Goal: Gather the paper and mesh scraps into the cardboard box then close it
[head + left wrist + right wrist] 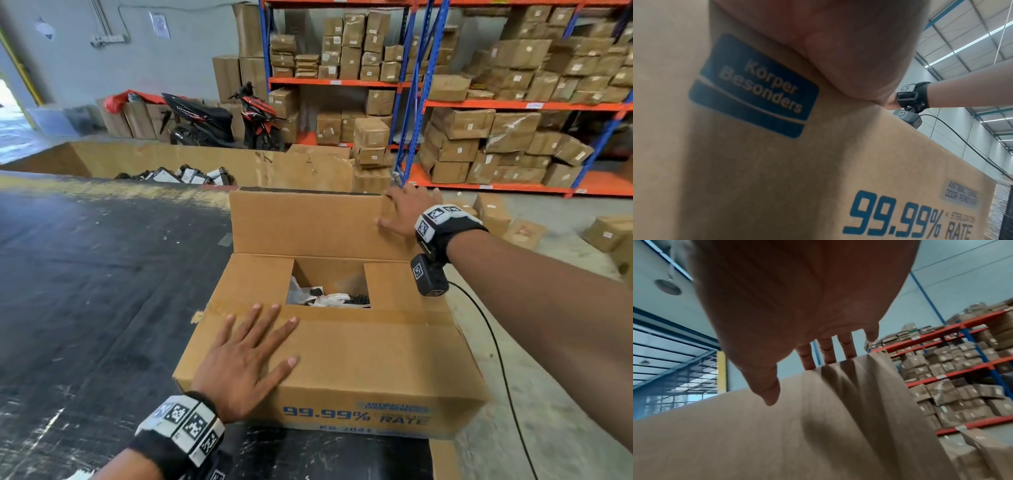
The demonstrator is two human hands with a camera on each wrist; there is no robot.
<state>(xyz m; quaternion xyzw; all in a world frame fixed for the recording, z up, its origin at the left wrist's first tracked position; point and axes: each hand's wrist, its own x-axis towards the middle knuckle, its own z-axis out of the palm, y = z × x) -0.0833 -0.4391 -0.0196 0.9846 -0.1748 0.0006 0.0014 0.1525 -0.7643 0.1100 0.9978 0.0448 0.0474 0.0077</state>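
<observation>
A brown cardboard box [359, 370] with blue "99.99% RATE" print stands at the near right edge of the black table [85, 291]. Its near flap and both side flaps lie folded down. Through the gap between them I see white paper and dark mesh scraps [329, 298] inside. My left hand [250, 356] lies flat on the near flap, fingers spread. The far flap [305, 222] stands upright. My right hand [407, 212] rests on its right end, fingers straight and reaching over the top edge, as the right wrist view [826, 353] confirms. The box front [777, 162] fills the left wrist view.
A large open cardboard bin [212, 164] holding dark packets sits beyond the table. A parked motorbike [226, 120] stands behind it. Blue and orange racks [513, 102] full of cartons fill the right. Loose cartons [524, 233] lie on the concrete floor at right.
</observation>
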